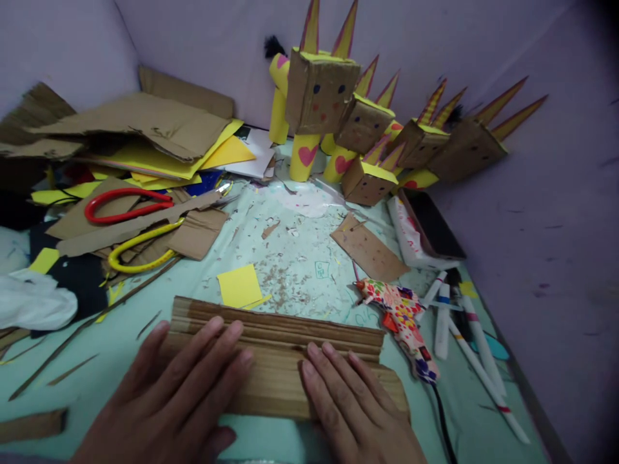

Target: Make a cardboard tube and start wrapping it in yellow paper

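A creased piece of brown cardboard [275,383] lies across the table close to me, its far edge folded into narrow ridges. My left hand [188,380] rests on its left part, fingers stretched out and slightly spread. Flat on the right part lies my right hand [353,399], fingers extended close together. Both sets of fingertips touch the cardboard near the ridges. Just beyond it is a small yellow paper square [240,286]. A flower-patterned glue gun [401,322] lies right of the cardboard, its black cord running toward me.
Scissors with red and yellow handles [140,258] lie on scraps at left, before a cardboard stack [140,122]. Several cardboard-headed yellow figures [322,96] stand at the back. Markers [483,348] and an open box [425,225] are at right. A cardboard strip [370,248] lies mid-table.
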A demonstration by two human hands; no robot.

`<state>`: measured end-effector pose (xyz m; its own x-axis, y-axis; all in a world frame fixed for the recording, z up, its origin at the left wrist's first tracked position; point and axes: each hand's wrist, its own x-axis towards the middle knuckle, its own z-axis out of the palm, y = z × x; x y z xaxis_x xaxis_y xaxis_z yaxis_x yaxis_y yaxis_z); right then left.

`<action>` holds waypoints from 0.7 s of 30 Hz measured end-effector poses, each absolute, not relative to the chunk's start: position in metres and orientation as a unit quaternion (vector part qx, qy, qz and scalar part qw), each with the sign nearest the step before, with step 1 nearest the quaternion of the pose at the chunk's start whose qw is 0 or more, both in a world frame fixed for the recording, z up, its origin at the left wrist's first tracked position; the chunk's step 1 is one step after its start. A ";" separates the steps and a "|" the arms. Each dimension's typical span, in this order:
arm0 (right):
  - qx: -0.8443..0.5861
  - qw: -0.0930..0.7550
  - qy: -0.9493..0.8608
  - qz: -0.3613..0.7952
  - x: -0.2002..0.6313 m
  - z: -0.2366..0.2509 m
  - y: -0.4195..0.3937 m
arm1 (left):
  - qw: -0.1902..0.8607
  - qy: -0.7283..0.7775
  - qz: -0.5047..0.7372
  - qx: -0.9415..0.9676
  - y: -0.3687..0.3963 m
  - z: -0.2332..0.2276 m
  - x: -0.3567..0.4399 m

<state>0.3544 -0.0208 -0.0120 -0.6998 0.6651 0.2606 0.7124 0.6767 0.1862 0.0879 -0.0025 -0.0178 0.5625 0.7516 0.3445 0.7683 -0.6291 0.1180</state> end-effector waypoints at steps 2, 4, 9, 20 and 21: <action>-0.374 0.087 -0.913 -0.137 0.355 -0.014 -0.020 | 0.024 -0.424 -0.161 -0.891 -0.003 -0.024 0.092; -0.369 0.093 -0.915 -0.136 0.356 -0.016 -0.019 | 0.027 -0.426 -0.150 -0.892 -0.003 -0.030 0.092; -0.368 0.098 -0.916 -0.129 0.357 -0.018 -0.016 | 0.011 -0.429 -0.137 -0.893 -0.001 -0.033 0.089; -0.366 0.100 -0.916 -0.134 0.356 -0.018 -0.013 | 0.000 -0.444 -0.135 -0.886 -0.001 -0.032 0.088; -0.365 0.097 -0.917 -0.132 0.355 -0.018 -0.014 | -0.001 -0.444 -0.136 -0.886 -0.001 -0.032 0.087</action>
<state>0.3555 -0.0135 -0.0178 -0.7151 0.6429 0.2744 0.6942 0.6991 0.1711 0.0874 -0.0005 -0.0322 0.5693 0.7864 0.2395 0.7860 -0.6061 0.1217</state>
